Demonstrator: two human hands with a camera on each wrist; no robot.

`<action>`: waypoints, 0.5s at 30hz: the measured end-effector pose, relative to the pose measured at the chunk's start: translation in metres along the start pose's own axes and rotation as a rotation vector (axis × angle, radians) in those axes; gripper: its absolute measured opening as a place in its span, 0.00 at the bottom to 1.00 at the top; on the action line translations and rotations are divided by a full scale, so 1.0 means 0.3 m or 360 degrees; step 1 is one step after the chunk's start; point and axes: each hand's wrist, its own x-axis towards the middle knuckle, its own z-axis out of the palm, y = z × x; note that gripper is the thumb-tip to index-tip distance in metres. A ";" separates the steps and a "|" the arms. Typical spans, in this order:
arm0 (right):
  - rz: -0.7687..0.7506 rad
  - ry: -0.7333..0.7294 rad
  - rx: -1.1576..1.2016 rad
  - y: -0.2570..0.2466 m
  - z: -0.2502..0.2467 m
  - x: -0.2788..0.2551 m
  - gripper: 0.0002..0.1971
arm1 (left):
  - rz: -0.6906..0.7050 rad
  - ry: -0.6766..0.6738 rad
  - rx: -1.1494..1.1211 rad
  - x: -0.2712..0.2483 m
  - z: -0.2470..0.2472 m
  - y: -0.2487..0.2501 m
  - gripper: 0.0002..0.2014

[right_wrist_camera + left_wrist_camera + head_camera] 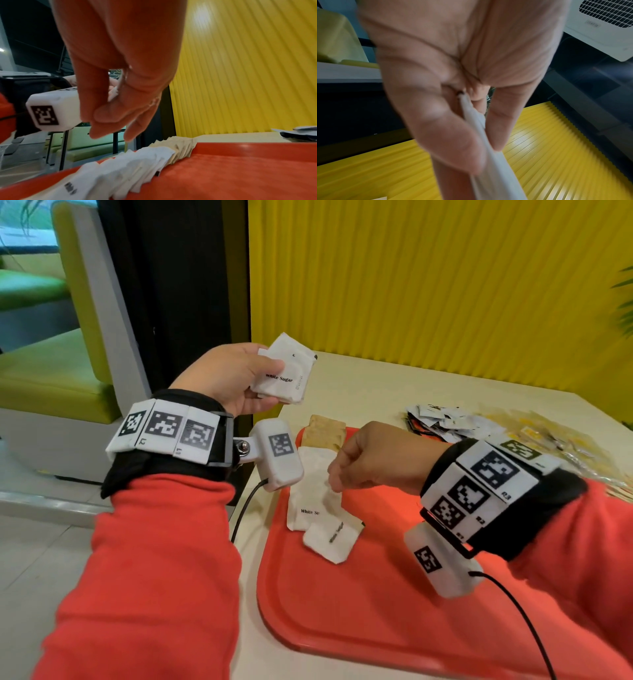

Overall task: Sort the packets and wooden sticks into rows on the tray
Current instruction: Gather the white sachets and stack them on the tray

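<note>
On the red tray point(376, 594) a row of white sugar packets point(315, 501) runs away into tan ones, and the right hand point(373, 460) hovers just above it, fingers loosely curled, holding nothing. Farther off, the left hand point(229, 378) pinches a small stack of white packets point(286, 371) in the air; an unsorted pile point(445, 421) lies on the table point(376, 385) beyond.

White sugar packets point(317, 505) overlapped in a row along red tray point(376, 594) left side; brown packets point(323, 434) beyond.
</note>
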 end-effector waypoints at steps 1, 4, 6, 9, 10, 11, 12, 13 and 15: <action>0.0005 -0.0029 -0.0023 0.000 0.002 0.000 0.08 | -0.0001 -0.0007 0.0002 0.000 0.000 0.000 0.13; 0.0024 -0.0097 -0.0328 -0.006 0.014 0.003 0.11 | 0.0002 -0.0026 0.0010 0.000 0.000 0.001 0.12; 0.0021 -0.0179 -0.0714 -0.010 0.030 -0.003 0.12 | 0.0008 -0.0035 0.0023 0.000 0.001 0.002 0.11; 0.0003 -0.0303 -0.1106 -0.011 0.055 -0.015 0.20 | 0.0013 -0.0042 0.0033 0.000 0.002 0.002 0.08; -0.0023 -0.0333 -0.1183 -0.012 0.063 -0.018 0.22 | 0.0015 -0.0043 0.0037 0.000 0.003 0.001 0.07; -0.0062 -0.0352 -0.1254 -0.013 0.070 -0.019 0.23 | 0.0017 -0.0045 0.0042 0.000 0.004 0.001 0.07; -0.0112 -0.0364 -0.1317 -0.012 0.077 -0.017 0.24 | 0.0018 -0.0045 0.0050 0.000 0.005 0.000 0.06; -0.0160 -0.0367 -0.1367 -0.012 0.084 -0.014 0.23 | 0.0018 -0.0045 0.0056 0.000 0.006 0.000 0.06; -0.0215 -0.0354 -0.1425 -0.012 0.094 -0.004 0.19 | 0.0018 -0.0051 0.0054 0.001 0.008 -0.001 0.05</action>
